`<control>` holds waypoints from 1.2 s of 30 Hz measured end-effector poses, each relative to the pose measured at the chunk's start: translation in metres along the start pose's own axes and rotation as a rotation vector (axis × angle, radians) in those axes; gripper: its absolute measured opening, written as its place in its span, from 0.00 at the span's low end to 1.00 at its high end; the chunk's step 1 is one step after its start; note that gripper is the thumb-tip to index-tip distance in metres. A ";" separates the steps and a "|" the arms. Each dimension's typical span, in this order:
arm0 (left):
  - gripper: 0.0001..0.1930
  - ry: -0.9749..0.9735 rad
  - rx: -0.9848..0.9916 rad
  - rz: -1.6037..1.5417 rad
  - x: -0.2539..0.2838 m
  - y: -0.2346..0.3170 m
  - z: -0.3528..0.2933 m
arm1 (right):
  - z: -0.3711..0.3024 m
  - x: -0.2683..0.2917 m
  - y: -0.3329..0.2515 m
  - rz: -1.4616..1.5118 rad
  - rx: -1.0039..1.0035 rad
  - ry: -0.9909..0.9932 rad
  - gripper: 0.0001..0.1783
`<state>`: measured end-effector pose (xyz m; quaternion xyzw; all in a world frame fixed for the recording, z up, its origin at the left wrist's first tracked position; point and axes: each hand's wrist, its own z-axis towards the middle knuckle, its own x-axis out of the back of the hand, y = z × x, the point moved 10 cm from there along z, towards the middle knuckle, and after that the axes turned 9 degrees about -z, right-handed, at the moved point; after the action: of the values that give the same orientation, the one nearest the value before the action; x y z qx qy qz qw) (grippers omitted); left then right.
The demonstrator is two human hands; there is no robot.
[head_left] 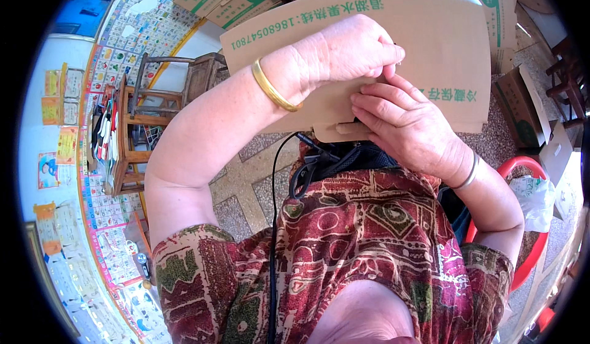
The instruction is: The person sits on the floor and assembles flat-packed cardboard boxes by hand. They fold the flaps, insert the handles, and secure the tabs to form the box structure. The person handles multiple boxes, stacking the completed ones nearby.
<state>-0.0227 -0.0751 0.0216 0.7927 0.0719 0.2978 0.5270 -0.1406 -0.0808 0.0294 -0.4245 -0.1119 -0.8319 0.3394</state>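
Observation:
A large flat piece of brown cardboard [442, 31] with green print lies across my lap. Above its middle my two hands meet. My left hand [356, 49], with a gold bangle [273, 86] on that arm, is closed in a pinch, thumb and forefinger pressed together at the right. Just below, my right hand [415, 123] has its fingers bent, and its fingertips come up to the left fingertips. A silver bangle [471, 172] circles the right wrist. Whatever sits between the fingertips is too small and hidden to name.
Several flattened cartons [227, 0] are stacked beyond the cardboard. A wooden chair [178, 86] stands at the left by a poster-covered wall [123, 61]. At the right are an open carton [522, 107], a red plastic seat [533, 261] and a white bag [531, 203]. A black cable [274, 221] runs down my front.

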 end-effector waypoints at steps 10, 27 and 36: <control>0.18 -0.039 -0.078 0.069 0.028 0.014 0.002 | 0.012 0.002 0.005 -0.051 -0.010 -0.026 0.21; 0.14 0.343 -0.576 0.288 0.078 0.003 -0.068 | 0.008 0.007 0.012 -0.084 -0.030 -0.233 0.25; 0.12 0.654 -0.806 0.385 0.059 0.010 -0.078 | 0.005 0.004 0.006 -0.072 -0.004 -0.242 0.26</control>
<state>-0.0199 0.0076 0.0748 0.3933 -0.0343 0.6233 0.6750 -0.1353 -0.0847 0.0352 -0.5182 -0.1654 -0.7865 0.2925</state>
